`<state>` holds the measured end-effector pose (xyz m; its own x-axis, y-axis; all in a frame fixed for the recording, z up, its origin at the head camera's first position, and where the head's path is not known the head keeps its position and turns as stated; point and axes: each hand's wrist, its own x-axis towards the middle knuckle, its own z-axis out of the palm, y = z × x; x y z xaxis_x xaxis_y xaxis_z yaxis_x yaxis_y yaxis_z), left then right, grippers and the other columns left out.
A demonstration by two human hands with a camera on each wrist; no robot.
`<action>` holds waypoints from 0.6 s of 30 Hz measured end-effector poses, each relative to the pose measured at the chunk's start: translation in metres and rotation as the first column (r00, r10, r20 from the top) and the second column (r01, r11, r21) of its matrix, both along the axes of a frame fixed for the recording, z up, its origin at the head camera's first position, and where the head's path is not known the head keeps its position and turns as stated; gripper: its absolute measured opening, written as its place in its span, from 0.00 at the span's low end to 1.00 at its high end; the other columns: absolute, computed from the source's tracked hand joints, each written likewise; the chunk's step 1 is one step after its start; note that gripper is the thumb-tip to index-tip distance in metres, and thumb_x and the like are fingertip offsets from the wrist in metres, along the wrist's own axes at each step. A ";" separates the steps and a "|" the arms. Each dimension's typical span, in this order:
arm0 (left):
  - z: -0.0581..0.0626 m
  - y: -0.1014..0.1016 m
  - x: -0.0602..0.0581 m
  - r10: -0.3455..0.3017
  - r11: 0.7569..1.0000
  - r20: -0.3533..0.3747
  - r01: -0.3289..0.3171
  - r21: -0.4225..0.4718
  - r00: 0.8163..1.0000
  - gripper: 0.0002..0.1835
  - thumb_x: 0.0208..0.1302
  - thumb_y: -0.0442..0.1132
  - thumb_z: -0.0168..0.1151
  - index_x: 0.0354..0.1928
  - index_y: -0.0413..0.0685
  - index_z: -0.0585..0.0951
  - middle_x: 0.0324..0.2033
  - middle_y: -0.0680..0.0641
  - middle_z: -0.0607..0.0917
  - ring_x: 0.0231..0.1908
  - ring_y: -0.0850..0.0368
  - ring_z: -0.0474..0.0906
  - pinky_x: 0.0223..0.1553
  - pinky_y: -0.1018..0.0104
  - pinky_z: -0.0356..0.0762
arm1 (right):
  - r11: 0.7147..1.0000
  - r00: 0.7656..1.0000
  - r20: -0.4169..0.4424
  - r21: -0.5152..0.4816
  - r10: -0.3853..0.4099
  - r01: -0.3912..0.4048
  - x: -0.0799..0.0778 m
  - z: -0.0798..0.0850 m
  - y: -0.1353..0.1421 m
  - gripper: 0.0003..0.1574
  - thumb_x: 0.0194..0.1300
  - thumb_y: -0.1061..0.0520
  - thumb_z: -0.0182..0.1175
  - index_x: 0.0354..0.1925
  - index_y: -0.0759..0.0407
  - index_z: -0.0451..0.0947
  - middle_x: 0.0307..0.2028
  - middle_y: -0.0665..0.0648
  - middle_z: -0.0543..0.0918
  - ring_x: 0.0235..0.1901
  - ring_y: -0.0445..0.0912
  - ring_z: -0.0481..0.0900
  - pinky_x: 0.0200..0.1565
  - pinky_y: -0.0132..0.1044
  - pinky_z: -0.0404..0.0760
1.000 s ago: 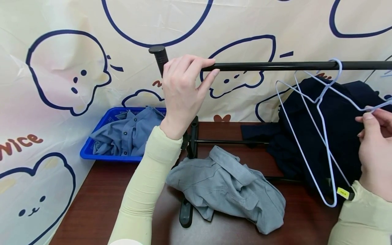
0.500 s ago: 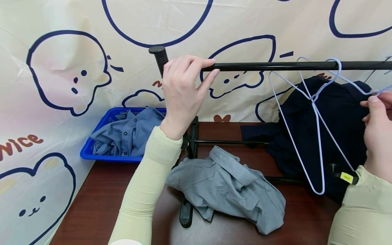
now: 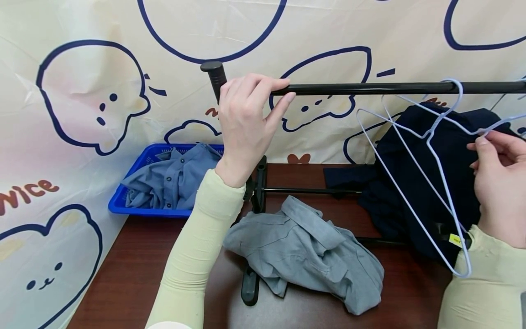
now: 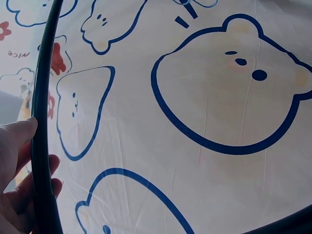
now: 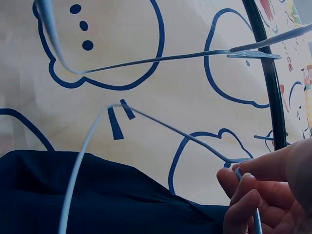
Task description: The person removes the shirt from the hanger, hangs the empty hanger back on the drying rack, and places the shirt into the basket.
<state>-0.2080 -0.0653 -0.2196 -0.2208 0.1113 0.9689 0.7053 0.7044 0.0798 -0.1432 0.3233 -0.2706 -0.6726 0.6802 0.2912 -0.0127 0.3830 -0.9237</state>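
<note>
My right hand [image 3: 499, 183] pinches a pale hanger [image 5: 73, 185] near its neck, a good hold for something likely light, stiff and slippery. My left hand [image 3: 248, 123] curls round the black rail [image 3: 370, 89]. Beyond lies a dark garment [image 3: 456, 160].

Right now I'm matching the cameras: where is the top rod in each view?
Head: the top rod runs level across the upper right, gripped by the left hand.
Left wrist: the top rod stands nearly upright near the left edge.
Right wrist: the top rod slants steeply at upper right.
Shared landmark: the cartoon backdrop.
</note>
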 end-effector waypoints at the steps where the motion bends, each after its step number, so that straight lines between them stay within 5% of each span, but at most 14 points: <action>1: 0.000 0.000 0.000 -0.001 1.000 0.000 0.001 0.000 1.000 0.16 0.71 0.51 0.65 0.45 0.46 0.90 0.38 0.47 0.87 0.43 0.49 0.80 0.54 0.58 0.68 | 1.000 1.000 0.004 0.017 0.000 0.000 0.000 -0.001 0.000 0.11 0.78 0.54 0.56 0.49 0.37 0.80 0.34 0.33 0.79 0.24 0.33 0.69 0.28 0.19 0.65; 18: 0.001 0.001 0.001 -0.006 1.000 0.007 0.006 0.000 1.000 0.16 0.71 0.51 0.66 0.46 0.46 0.89 0.39 0.47 0.87 0.43 0.49 0.80 0.55 0.58 0.68 | 0.992 0.998 0.033 0.114 -0.054 0.050 0.002 -0.005 -0.003 0.18 0.74 0.51 0.60 0.59 0.42 0.83 0.35 0.30 0.76 0.30 0.28 0.70 0.34 0.21 0.66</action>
